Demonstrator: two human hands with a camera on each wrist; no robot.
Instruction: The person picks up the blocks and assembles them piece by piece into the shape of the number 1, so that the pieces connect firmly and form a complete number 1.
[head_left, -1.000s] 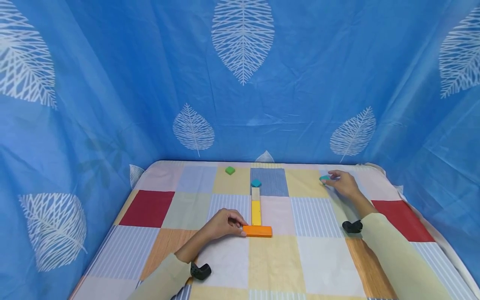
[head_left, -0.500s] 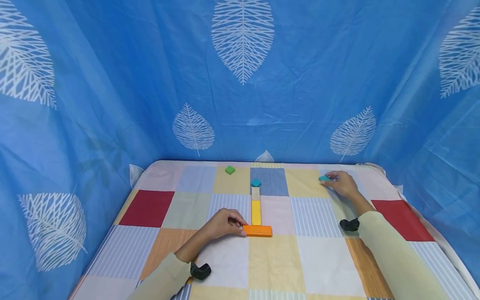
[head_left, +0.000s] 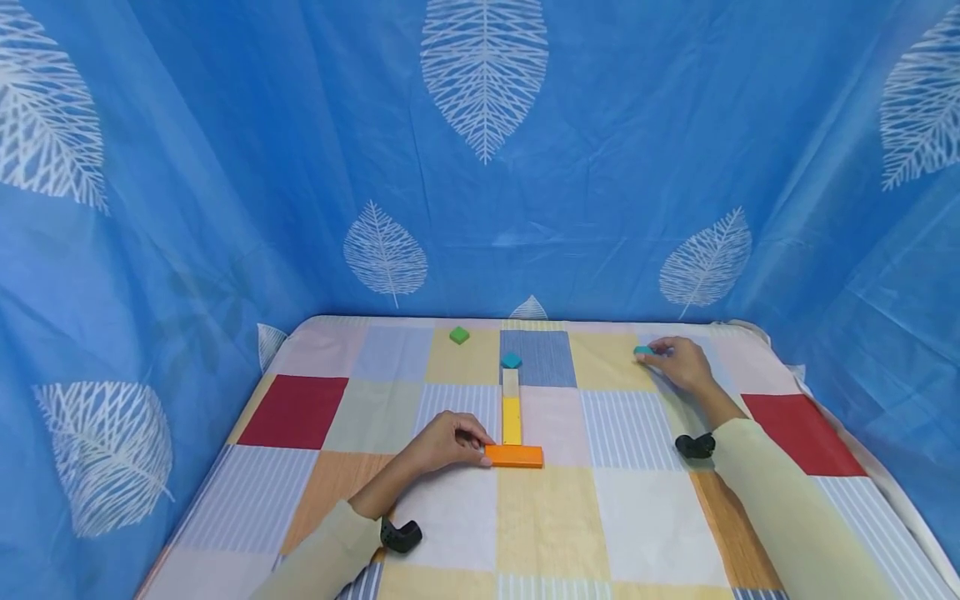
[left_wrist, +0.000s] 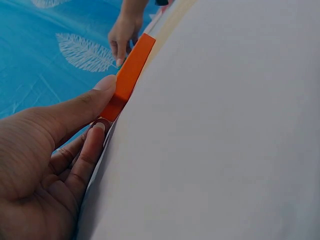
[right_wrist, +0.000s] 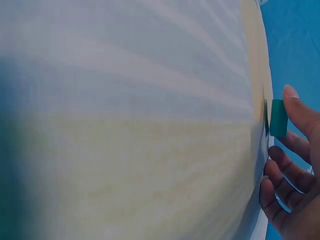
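My left hand (head_left: 448,442) pinches the left end of an orange rectangular block (head_left: 516,456), which lies crosswise at the near end of a yellow block (head_left: 512,419). In the left wrist view the thumb presses the side of the orange block (left_wrist: 131,75) and the fingers sit behind it. Beyond the yellow block, a cream block (head_left: 511,382) and a small blue block (head_left: 512,360) continue the line. On the right, my right hand (head_left: 681,364) pinches a small teal block (head_left: 642,351) between thumb and fingers. The right wrist view shows this teal block (right_wrist: 278,118) close over the cloth.
A small green block (head_left: 459,335) lies near the far edge, left of the line of blocks. The patchwork cloth (head_left: 555,525) covers the table. A blue curtain (head_left: 585,167) with white leaf prints hangs behind and at both sides.
My right hand has shifted slightly left with the teal block in its fingers. The left hand keeps its grip on the orange block. The whole head view has tilted a little.
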